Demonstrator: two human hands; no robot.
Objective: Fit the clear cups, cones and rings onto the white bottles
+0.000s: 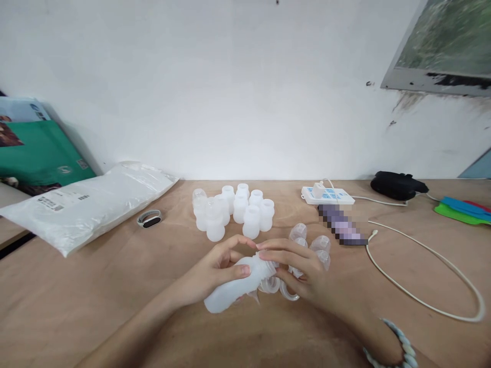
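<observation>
My left hand (215, 271) is wrapped round a white plastic bottle (226, 294) lying tilted over the wooden table (95, 286). My right hand (303, 273) meets it at the bottle's neck, fingers curled round a clear cap or ring (286, 291) there. Just behind my right hand lie several clear caps (312, 243). Further back stands a group of several white bottles (238, 209), upright and close together.
A white plastic bag (88, 202) lies at the left, a wristband (149, 219) beside it. A power strip (326, 194), a blurred phone (341, 227) and a looping white cable (422, 301) lie at the right. A black object (397, 185) and coloured sheets (462, 209) sit far right.
</observation>
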